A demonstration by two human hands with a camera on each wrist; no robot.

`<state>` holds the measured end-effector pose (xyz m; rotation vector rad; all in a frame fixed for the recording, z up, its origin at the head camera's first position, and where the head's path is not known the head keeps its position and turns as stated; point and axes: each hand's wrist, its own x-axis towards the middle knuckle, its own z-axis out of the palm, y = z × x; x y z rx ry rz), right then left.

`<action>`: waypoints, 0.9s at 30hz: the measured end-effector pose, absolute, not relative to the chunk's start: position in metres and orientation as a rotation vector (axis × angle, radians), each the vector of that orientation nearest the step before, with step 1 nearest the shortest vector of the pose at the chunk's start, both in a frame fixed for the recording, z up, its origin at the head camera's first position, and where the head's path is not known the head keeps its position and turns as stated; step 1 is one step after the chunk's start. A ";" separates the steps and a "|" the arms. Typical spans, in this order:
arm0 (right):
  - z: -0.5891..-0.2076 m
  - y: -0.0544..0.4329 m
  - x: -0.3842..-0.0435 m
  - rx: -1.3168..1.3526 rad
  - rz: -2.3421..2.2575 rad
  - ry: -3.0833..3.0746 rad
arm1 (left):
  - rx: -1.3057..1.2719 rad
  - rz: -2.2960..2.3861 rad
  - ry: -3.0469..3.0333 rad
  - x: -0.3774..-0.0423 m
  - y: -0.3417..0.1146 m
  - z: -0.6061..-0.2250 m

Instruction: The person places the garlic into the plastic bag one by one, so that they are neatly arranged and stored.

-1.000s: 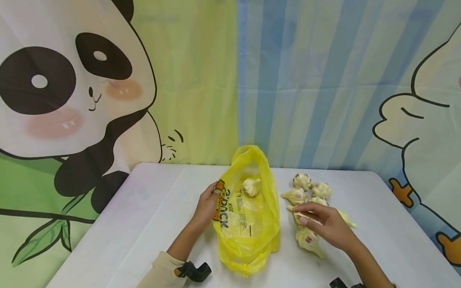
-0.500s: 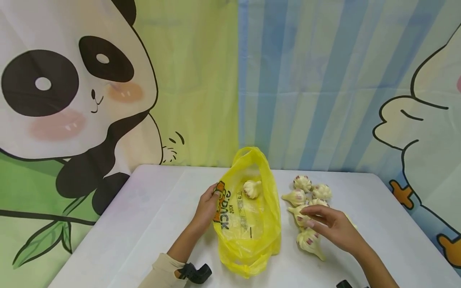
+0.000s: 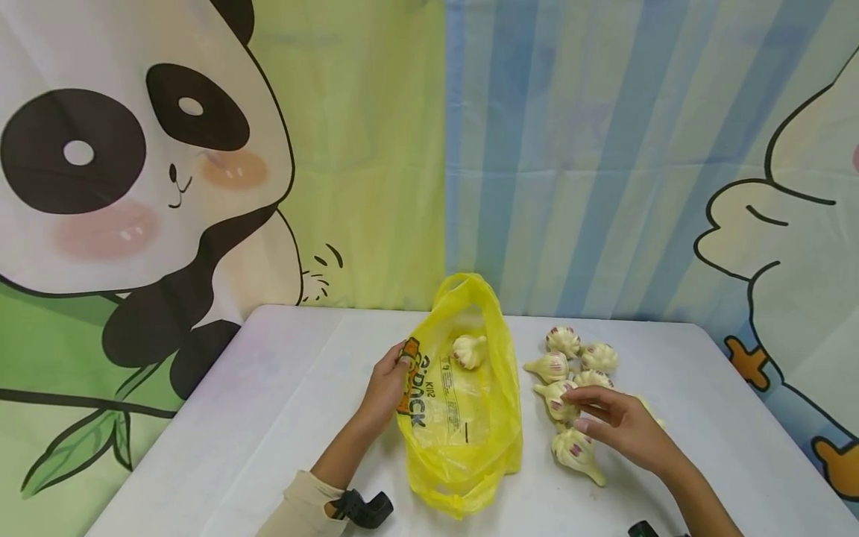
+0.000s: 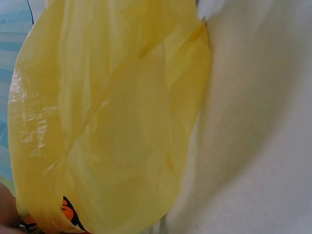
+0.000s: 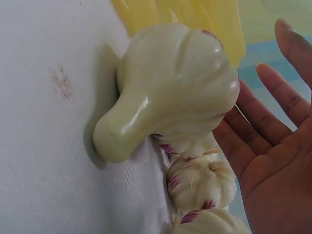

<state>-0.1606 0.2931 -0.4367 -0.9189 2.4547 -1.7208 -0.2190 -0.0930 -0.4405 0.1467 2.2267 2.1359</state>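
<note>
My left hand grips the left edge of a yellow plastic bag, which stands with its mouth spread. Inside the bag, against its inner wall, is one garlic bulb. In the left wrist view the yellow bag fills most of the frame, with only a bit of the hand at lower left. Relaxed fingers of my right hand hover over a group of garlic bulbs, close to a purple-streaked bulb. The right wrist view shows that hand spread behind a large garlic bulb, nothing in its grasp.
Several more garlic bulbs cluster right of the bag on the white table; one bulb lies nearest the front. Behind the table hangs a printed curtain with a panda.
My right hand has drawn slightly to the right and down, uncovering more of the bulb beneath its fingers. The left hand and the bag have stayed in place.
</note>
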 end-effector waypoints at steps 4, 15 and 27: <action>-0.437 0.294 -0.161 -0.905 -1.709 2.444 | 0.140 2.137 2.218 -0.218 -0.094 -0.440; -0.436 0.297 -0.162 -0.875 -1.628 2.398 | 0.147 2.126 2.248 -0.218 -0.094 -0.439; -0.444 0.298 -0.164 -0.831 -1.500 2.346 | 0.158 2.127 2.241 -0.218 -0.094 -0.440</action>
